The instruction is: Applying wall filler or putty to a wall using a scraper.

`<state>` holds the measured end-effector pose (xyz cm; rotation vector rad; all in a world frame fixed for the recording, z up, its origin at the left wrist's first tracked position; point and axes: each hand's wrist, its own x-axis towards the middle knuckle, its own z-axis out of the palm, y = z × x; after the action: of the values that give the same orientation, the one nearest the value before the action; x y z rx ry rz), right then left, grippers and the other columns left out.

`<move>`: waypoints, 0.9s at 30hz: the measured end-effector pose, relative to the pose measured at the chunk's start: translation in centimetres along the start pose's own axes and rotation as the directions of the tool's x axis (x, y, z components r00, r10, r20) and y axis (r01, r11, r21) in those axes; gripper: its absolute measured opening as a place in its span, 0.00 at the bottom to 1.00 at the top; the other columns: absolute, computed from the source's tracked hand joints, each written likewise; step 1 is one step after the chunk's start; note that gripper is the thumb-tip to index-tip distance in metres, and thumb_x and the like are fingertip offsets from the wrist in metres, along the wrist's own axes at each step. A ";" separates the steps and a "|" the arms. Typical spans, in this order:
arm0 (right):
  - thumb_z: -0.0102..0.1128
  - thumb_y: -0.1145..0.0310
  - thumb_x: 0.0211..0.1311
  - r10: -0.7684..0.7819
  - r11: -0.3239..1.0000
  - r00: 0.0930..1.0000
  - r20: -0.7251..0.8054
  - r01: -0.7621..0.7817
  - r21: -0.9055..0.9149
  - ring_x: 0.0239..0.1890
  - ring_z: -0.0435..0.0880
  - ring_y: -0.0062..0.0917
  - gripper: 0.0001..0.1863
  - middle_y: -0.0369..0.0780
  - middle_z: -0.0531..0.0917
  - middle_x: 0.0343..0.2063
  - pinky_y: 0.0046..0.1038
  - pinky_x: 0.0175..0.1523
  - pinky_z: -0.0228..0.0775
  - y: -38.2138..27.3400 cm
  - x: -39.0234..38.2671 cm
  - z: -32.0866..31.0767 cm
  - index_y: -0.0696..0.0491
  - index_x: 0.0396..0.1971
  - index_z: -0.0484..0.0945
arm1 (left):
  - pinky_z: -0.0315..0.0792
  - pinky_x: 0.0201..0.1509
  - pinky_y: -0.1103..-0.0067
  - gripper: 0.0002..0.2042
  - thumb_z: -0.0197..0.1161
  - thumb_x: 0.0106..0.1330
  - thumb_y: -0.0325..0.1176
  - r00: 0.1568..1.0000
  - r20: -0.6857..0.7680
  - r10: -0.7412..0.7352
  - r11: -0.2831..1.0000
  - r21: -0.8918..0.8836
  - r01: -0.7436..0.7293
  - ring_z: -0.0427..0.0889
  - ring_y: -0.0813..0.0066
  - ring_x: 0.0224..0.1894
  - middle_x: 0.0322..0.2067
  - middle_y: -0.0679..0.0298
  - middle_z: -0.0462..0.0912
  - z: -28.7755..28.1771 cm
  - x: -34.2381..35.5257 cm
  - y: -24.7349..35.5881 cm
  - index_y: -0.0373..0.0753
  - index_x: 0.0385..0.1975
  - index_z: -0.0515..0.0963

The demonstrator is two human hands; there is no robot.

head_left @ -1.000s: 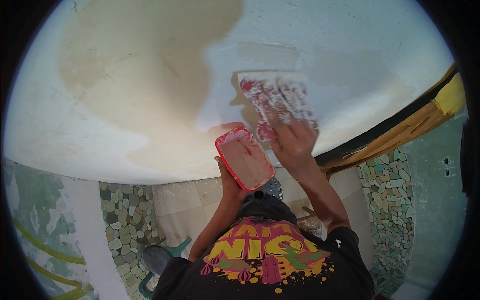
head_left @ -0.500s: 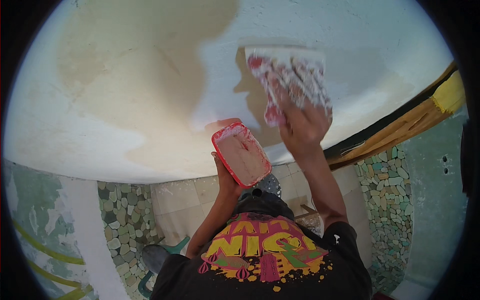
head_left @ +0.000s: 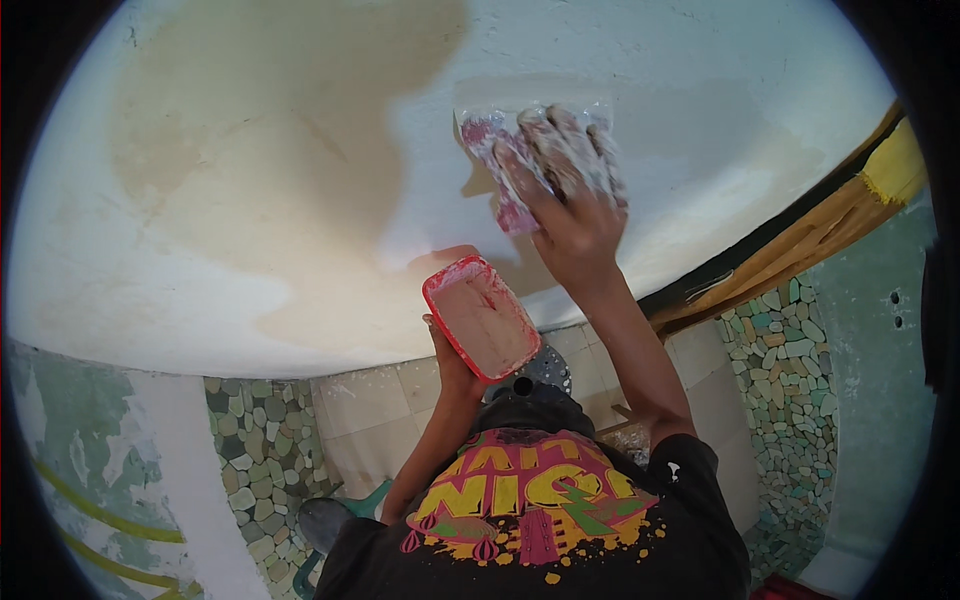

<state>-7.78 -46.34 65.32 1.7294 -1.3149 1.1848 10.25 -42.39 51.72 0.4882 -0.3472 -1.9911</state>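
A flat plastic spreader (head_left: pixel 480 140), pink and smeared with white paste, lies against the pale wall (head_left: pixel 250 150). My right hand (head_left: pixel 570 220) grips it, fingers pressed along its back and coated in white. Below and left of it, my left hand (head_left: pixel 450 360) holds a red rectangular tub (head_left: pixel 482 318) of pinkish-beige paste by its side. A greyish patch of coating (head_left: pixel 690 130) shows on the wall to the right of the spreader.
Along the wall's foot are pale floor tiles (head_left: pixel 370 410), pebble strips (head_left: pixel 260 480) and green-painted side surfaces (head_left: pixel 850 450). A brown and yellow painted band (head_left: pixel 760 260) runs at the right. A dark shoe (head_left: pixel 320 520) and green object (head_left: pixel 362 500) are low at the left.
My right hand and the spreader moved up the wall from a second ago, then shifted leftward over the last half second. The tub has stayed almost in place.
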 end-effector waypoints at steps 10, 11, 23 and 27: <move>0.61 0.82 0.36 0.152 0.982 0.971 0.183 -0.170 0.084 0.55 0.81 0.37 0.34 0.39 0.83 0.50 0.37 0.58 0.71 -2.7 -2.5 -1.1 0.45 0.51 0.83 | 0.68 0.65 0.61 0.37 0.40 0.68 0.68 1.000 -0.005 0.015 0.999 0.038 -0.015 0.70 0.60 0.62 0.63 0.62 0.68 -1.0 -0.5 -0.2 0.47 0.68 0.59; 0.61 0.82 0.36 0.152 0.981 0.971 0.182 -0.170 0.088 0.55 0.81 0.37 0.34 0.39 0.83 0.50 0.37 0.58 0.71 -2.6 -2.4 -1.4 0.45 0.51 0.83 | 0.68 0.65 0.61 0.37 0.40 0.68 0.68 1.000 -0.007 0.018 0.999 0.040 -0.018 0.70 0.60 0.62 0.63 0.62 0.68 -1.4 -0.5 -0.3 0.47 0.68 0.59; 0.65 0.76 0.37 0.178 0.984 0.978 0.110 -0.176 -0.024 0.26 0.80 0.28 0.32 0.36 0.85 0.34 0.31 0.36 0.72 -2.6 -2.3 -1.6 0.41 0.51 0.83 | 0.67 0.65 0.59 0.36 0.40 0.69 0.67 1.000 0.018 -0.010 1.000 -0.029 0.010 0.70 0.61 0.63 0.63 0.62 0.68 -0.8 -1.4 -0.6 0.48 0.67 0.60; 0.66 0.77 0.39 0.232 0.972 0.972 0.033 -0.233 0.027 0.26 0.80 0.31 0.31 0.36 0.83 0.28 0.30 0.39 0.72 -1.9 1.2 -3.0 0.41 0.50 0.84 | 0.67 0.65 0.59 0.36 0.40 0.69 0.67 1.000 0.003 -0.008 1.000 -0.023 0.008 0.70 0.61 0.63 0.63 0.62 0.68 -1.1 -1.5 -0.4 0.48 0.68 0.60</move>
<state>-6.65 -43.60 67.65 1.6528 -1.5583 1.3183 11.05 -40.88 50.89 0.4725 -0.3240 -2.0016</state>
